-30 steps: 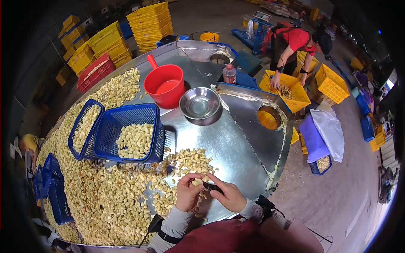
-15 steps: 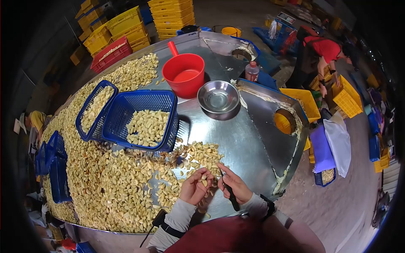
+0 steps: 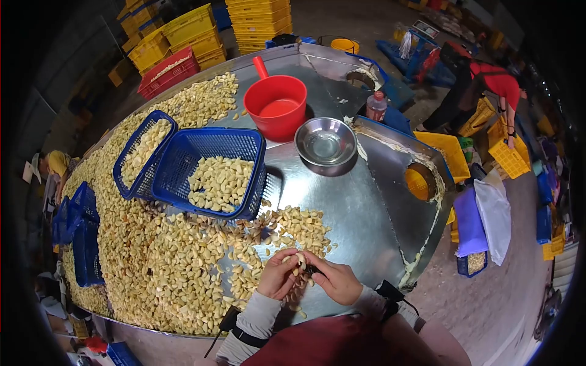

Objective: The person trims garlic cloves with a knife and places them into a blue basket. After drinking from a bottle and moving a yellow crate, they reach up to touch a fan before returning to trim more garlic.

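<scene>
My left hand [image 3: 278, 277] pinches a pale garlic clove [image 3: 301, 261] between thumb and fingertips, low in the middle of the head view. Against it comes my right hand [image 3: 337, 283], its fingers closed round a small dark-handled knife [image 3: 312, 269]; most of the knife is hidden by the fingers. Both hands meet just above the near edge of the metal table [image 3: 348, 213]. A wide heap of garlic cloves [image 3: 177, 268] spreads to the left and in front of them. Beyond the heap stands a blue basket [image 3: 209, 133], partly filled with cleaner cloves.
A second blue basket [image 3: 122, 183] leans beside the first. Farther back are a red dipper [image 3: 274, 122], a steel bowl [image 3: 326, 160] and a bottle [image 3: 376, 108]. Yellow crates [image 3: 194, 30] are stacked behind the table. A person in red [image 3: 497, 79] bends over a yellow crate at right.
My right hand has turned and brought the knife to the clove; its handle, plainly seen before, is now mostly covered. The hands have come together. The person in red has shifted right.
</scene>
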The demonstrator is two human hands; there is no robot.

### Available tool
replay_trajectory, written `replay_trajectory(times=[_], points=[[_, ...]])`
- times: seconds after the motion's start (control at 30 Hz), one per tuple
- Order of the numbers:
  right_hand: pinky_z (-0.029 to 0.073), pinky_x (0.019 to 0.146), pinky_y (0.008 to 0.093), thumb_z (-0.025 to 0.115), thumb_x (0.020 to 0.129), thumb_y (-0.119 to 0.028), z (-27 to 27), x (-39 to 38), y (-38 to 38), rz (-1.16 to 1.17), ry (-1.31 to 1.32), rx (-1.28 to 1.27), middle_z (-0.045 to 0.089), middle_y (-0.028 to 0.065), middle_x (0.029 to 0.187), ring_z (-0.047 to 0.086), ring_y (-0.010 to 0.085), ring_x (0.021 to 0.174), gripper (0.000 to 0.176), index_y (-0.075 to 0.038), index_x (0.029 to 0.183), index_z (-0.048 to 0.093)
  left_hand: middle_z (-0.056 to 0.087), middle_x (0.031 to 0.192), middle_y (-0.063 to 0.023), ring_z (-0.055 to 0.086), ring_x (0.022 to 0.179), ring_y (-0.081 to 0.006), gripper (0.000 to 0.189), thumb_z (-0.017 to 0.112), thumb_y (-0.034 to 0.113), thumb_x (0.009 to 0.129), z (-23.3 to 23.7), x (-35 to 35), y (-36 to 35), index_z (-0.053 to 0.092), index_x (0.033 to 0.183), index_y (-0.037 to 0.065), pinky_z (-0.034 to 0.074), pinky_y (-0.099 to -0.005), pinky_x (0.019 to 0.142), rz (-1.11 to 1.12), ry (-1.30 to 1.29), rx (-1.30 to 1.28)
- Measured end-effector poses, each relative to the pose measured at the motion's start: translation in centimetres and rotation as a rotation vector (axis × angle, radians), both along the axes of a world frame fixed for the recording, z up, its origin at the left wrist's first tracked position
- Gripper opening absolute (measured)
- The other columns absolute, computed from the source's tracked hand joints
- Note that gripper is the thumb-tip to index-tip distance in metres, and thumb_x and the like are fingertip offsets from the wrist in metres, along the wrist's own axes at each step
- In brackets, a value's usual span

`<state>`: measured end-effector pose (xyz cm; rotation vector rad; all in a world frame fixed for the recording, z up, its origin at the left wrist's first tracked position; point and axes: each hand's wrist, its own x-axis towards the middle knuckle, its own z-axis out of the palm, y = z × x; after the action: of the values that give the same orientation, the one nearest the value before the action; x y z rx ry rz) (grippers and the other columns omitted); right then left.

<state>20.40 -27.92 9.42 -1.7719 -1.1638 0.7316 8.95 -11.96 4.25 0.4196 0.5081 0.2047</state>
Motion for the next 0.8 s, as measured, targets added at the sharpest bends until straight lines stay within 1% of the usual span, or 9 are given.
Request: replay_trajectory(times=[0.23,0.33,0.4,0.43,0.47,0.53,0.7,0.77,0.8], points=[[0.05,0.077,0.0423,0.051,0.092,-0.02,0.9,-0.2,0.4,0.039,-0.051,-0.008,0.061,0.0145,0.113,0.061,0.0367,0.092,0.057,-0.019,0.145,0.031,0.065,0.093,-0.0106,0.064,0.08,-0.018,0.018,0.058,0.002,0.091,3.3,-0.1,-0.3,0.059,0.108,-0.001,0.054,-0.0262,0.069,0.012,0.104,-0.07],[0.05,0.066,0.0336,0.049,0.094,-0.02,-1.0,0.0,0.5,0.048,-0.123,0.068,0.063,0.0118,0.095,0.062,0.0272,0.075,0.055,-0.017,0.146,0.03,0.064,0.094,-0.0104,0.063,0.081,-0.0173,0.019,0.056,0.003,0.092,2.1,-0.6,-0.1,0.057,0.11,-0.002,0.053,-0.0258,0.07,-0.022,0.062,-0.085],[0.044,0.056,0.0232,0.046,0.098,-0.021,-2.5,0.2,0.5,0.017,0.76,-0.044,0.055,0.0049,0.079,0.051,0.0129,0.059,0.05,-0.014,0.145,0.031,0.063,0.095,-0.0104,0.062,0.081,-0.0168,0.02,0.056,0.004,0.092,1.8,-0.6,-0.2,0.057,0.111,-0.001,0.053,-0.0257,0.071,-0.031,0.052,-0.105],[0.044,0.056,0.0232,0.046,0.098,-0.021,-2.2,0.0,0.4,0.019,0.76,-0.045,0.055,0.0049,0.079,0.051,0.0129,0.059,0.05,-0.014,0.145,0.031,0.063,0.096,-0.0103,0.061,0.081,-0.0163,0.021,0.055,0.005,0.093,1.8,-0.5,-0.1,0.056,0.112,-0.001,0.053,-0.0256,0.072,-0.044,0.042,-0.123],[0.041,0.053,0.0208,0.044,0.099,-0.021,-1.7,-0.2,0.4,-0.068,1.111,0.07,0.053,0.0031,0.078,0.047,0.0091,0.057,0.048,-0.013,0.145,0.032,0.063,0.096,-0.0103,0.061,0.081,-0.0163,0.021,0.055,0.005,0.093,2.1,-0.4,0.5,0.056,0.112,-0.001,0.053,-0.0256,0.072,-0.039,0.04,-0.123],[0.039,0.051,0.0184,0.042,0.101,-0.022,-1.4,-0.1,0.8,-0.14,1.456,0.183,0.051,0.0013,0.078,0.043,0.0053,0.055,0.046,-0.012,0.144,0.033,0.062,0.1,-0.0108,0.06,0.086,-0.0172,0.022,0.055,0.007,0.093,3.6,-0.1,3.5,0.055,0.114,-0.001,0.051,-0.0277,0.078,0.059,-0.057,0.08],[0.04,0.05,0.0192,0.042,0.1,-0.019,-3.0,-0.8,0.8,-0.193,1.087,0.02,0.052,0.0027,0.079,0.042,0.0058,0.052,0.048,-0.011,0.145,0.03,0.059,0.102,-0.0102,0.057,0.089,-0.0209,0.023,0.055,0.009,0.091,12.4,2.7,14.6,0.055,0.112,0.0,0.046,-0.0297,0.083,0.529,0.063,0.883],[0.04,0.049,0.0189,0.041,0.099,-0.016,-3.4,-1.1,1.2,-0.173,0.839,-0.103,0.053,0.0028,0.079,0.042,0.0047,0.052,0.052,-0.015,0.148,0.024,0.058,0.104,-0.0148,0.056,0.094,-0.0262,0.025,0.058,0.003,0.086,13.2,2.7,15.7,0.056,0.111,-0.001,0.044,-0.033,0.081,0.869,0.695,2.123],[0.04,0.049,0.0189,0.041,0.099,-0.016,-3.5,-1.5,1.5,-0.168,0.837,-0.105,0.053,0.0028,0.079,0.042,0.0047,0.052,0.052,-0.015,0.148,0.024,0.058,0.098,-0.0148,0.056,0.09,-0.0282,0.026,0.06,0.002,0.083,12.7,2.1,14.5,0.057,0.108,0.0,0.044,-0.0342,0.08,0.781,0.612,2.106]])
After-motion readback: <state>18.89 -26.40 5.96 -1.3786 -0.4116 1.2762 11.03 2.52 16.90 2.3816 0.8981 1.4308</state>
